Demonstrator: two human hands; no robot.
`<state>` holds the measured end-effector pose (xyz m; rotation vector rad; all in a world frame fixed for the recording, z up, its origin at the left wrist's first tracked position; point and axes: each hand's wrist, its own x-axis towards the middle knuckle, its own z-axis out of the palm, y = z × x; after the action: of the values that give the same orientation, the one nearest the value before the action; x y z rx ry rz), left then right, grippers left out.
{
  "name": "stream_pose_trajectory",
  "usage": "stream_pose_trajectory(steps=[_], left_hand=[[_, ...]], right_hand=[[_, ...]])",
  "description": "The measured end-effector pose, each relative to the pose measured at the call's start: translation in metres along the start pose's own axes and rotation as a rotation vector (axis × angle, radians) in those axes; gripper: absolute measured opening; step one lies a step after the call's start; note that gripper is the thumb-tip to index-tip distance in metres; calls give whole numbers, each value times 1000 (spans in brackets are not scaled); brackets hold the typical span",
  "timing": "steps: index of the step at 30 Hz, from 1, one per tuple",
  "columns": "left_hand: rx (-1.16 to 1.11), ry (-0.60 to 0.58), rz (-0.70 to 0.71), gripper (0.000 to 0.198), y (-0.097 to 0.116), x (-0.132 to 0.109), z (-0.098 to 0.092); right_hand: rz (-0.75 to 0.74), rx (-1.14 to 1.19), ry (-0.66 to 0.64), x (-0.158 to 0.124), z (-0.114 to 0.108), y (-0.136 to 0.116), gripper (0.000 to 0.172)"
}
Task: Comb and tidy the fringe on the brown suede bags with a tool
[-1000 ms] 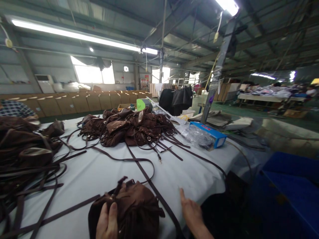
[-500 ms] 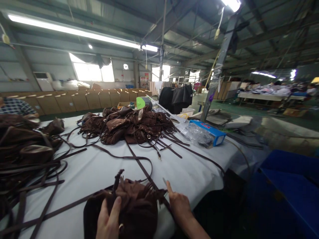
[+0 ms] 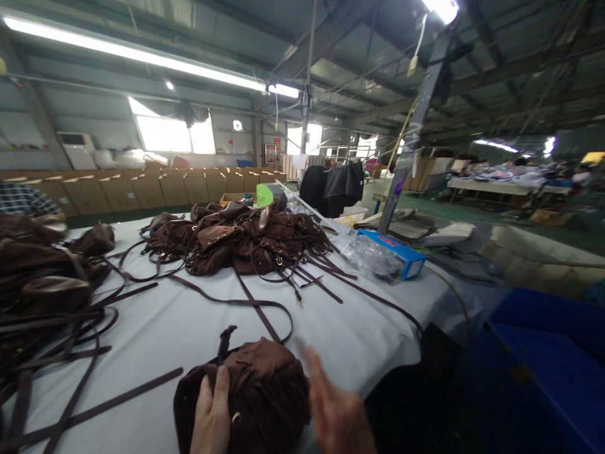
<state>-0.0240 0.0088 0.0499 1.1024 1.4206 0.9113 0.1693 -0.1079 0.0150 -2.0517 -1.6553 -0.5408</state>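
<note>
A dark brown fabric bag (image 3: pixel 269 384) with gathered, creased cloth and a small metal ring stands at the near edge of the table. My left hand (image 3: pixel 212 403) is closed on its left side, thumb uppermost. Close to the bag's right side is my right hand (image 3: pixel 338 407), smeared by motion, its index finger pointing forward. A thin, pale, pointed tool (image 3: pixel 302 348) sticks out beside that finger; its kind is too blurred to tell. The other fingers are curled and partly hidden. A dark strap end (image 3: pixel 227 340) rises from the bag's top left.
Brown bags with long straps form a pile (image 3: pixel 236 243) mid-table and another heap (image 3: pixel 42 284) on the left. A blue box (image 3: pixel 397 252) and clear plastic (image 3: pixel 371 255) lie at the right. A blue bin (image 3: pixel 543 359) stands lower right. Someone's checked sleeve (image 3: pixel 26 198) shows far left.
The bag has turned and shifted slightly right; its top now looks rounded rather than fringed. My right hand has moved down and blurred. The strap across the near table has pulled away from the bag.
</note>
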Motion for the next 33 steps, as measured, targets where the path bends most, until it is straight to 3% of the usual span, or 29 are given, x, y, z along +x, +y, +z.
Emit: stream_pose_trajectory(steps=[2, 5, 8, 11, 14, 16, 18, 21, 22, 24, 26, 28, 31, 33], left_hand=[[-14, -24, -36, 61, 1, -2, 4], [-15, -56, -37, 57, -1, -5, 4], [5, -64, -15, 51, -3, -8, -2], [3, -37, 9, 51, -2, -8, -15], [-20, -16, 11, 52, 6, -1, -29], [-31, -23, -8, 51, 10, 6, -30], [-16, -19, -59, 51, 13, 12, -24], [9, -35, -97, 54, 15, 10, -8], [-2, -58, -87, 55, 15, 8, -3], [-47, -89, -69, 56, 15, 0, 1], [-80, -81, -74, 55, 13, -7, -1], [-83, -48, -65, 55, 9, -11, -5], [-55, 12, -46, 59, 2, -9, -16], [-48, 44, -39, 61, -1, -6, -21]], right_hand=[[-339, -49, 164, -3, 16, -42, 51], [-379, -193, 109, 3, 43, -63, 55], [-292, -237, -147, 18, 60, -33, 64], [34, -260, -402, 30, 59, 23, 65], [308, -326, -462, 31, 39, 67, 55], [369, -267, -407, 25, 23, 67, 49], [272, -111, -233, 18, 9, 38, 47], [-285, 26, 172, 10, -1, -32, 52], [-406, 26, 274, 9, 1, -52, 53], [-515, -28, 314, 13, 9, -75, 54], [-479, -98, 167, 20, 23, -73, 55], [-387, -161, -67, 27, 39, -51, 61], [-63, -213, -407, 37, 49, 0, 66], [195, -265, -527, 44, 41, 32, 63]])
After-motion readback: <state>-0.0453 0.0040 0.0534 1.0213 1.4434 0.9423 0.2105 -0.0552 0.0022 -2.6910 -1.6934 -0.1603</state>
